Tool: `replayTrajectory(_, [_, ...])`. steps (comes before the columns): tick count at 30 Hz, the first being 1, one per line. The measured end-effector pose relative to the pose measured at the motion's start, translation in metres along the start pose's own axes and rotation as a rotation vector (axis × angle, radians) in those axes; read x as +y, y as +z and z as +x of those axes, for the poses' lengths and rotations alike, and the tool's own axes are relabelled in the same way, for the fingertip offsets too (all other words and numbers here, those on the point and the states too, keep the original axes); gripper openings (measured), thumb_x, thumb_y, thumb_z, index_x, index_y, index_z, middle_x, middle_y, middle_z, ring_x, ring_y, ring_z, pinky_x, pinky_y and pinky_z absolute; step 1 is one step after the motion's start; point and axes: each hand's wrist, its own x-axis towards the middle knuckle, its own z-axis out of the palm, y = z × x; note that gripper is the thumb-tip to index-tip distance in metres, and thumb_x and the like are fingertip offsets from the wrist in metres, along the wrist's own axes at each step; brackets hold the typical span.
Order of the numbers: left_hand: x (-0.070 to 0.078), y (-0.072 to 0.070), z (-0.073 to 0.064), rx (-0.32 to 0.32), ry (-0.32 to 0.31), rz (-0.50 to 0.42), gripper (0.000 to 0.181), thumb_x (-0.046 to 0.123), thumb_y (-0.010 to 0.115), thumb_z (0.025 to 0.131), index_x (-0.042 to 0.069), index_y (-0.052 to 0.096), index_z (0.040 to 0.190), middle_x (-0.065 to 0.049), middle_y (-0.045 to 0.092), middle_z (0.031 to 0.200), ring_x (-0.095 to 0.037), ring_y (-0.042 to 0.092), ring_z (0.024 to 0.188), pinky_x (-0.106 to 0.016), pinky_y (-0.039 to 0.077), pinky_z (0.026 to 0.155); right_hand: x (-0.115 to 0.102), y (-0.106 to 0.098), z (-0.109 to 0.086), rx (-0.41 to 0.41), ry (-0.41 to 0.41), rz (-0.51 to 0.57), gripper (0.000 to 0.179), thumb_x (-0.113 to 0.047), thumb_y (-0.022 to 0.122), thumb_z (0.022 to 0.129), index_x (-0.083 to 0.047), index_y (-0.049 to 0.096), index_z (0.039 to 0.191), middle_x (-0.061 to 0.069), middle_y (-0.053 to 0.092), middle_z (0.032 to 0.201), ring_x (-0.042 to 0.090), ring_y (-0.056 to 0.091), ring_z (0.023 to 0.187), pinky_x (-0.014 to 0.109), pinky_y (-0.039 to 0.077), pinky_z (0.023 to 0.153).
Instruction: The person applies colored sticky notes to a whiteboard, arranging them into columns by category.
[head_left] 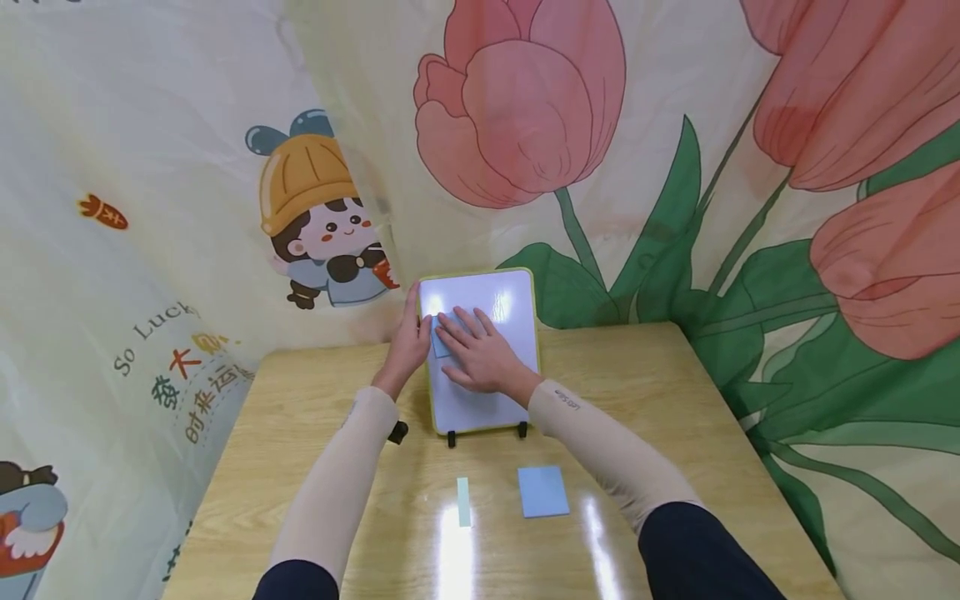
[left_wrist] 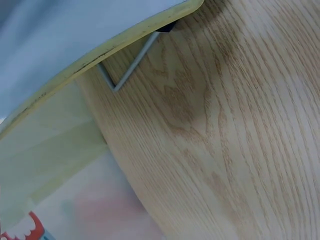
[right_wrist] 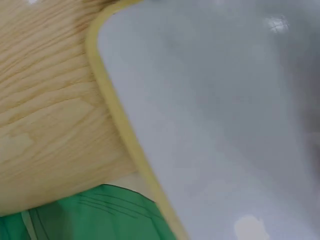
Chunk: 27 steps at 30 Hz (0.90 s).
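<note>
A small whiteboard point(head_left: 480, 410) with a yellow-green frame leans upright on two black feet on the wooden table. My left hand point(head_left: 407, 348) grips its left edge, the thumb toward the front face. With fingers spread flat, my right hand point(head_left: 483, 357) presses a blue sticky note point(head_left: 439, 345) against the upper left of the board; the hand covers part of the note. In the left wrist view the board's frame point(left_wrist: 85, 67) shows with a grey wire stand point(left_wrist: 131, 66) behind it. The right wrist view holds the bare white surface point(right_wrist: 200, 110).
A blue sticky pad point(head_left: 543, 492) lies on the table point(head_left: 630, 400) in front of the board. Left of the pad is a narrow pale green strip point(head_left: 463, 502). A small black object point(head_left: 398, 432) sits beside the left forearm. A printed tulip cloth point(head_left: 525, 117) hangs behind.
</note>
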Motion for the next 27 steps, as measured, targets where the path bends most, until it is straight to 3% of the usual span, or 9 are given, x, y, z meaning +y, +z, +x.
replayTrajectory(7, [-0.001,0.003,-0.003,-0.016,0.007,-0.021,0.066,0.016,0.042,0.106,0.025,0.006,0.16,-0.011,0.02,0.165,-0.036,0.037,0.142,-0.055,0.034,0.115,-0.001,0.001,-0.005,-0.049,0.0,0.022,0.075,-0.058,0.033,0.1,-0.016,0.016,0.16,0.001,0.007,0.168,0.023,0.003,0.155,0.05,0.003,0.125])
replayTrajectory(14, [-0.005,0.004,-0.001,-0.023,-0.008,-0.011,0.065,0.019,0.04,0.107,0.028,0.004,0.16,-0.005,0.016,0.167,-0.033,0.035,0.145,-0.052,0.034,0.116,0.006,0.0,-0.011,-0.09,0.051,0.01,0.077,-0.059,0.032,0.1,-0.014,0.013,0.16,0.0,0.003,0.168,0.02,0.003,0.155,0.049,0.0,0.125])
replayTrajectory(27, [-0.002,0.002,0.001,0.0,-0.036,-0.001,0.063,0.019,0.04,0.107,0.028,0.007,0.16,-0.008,0.023,0.165,-0.041,0.053,0.118,-0.057,0.044,0.105,0.021,0.003,-0.026,-0.076,0.143,-0.019,0.077,-0.059,0.032,0.099,-0.015,0.014,0.16,0.0,0.004,0.168,0.025,0.001,0.156,0.051,-0.003,0.124])
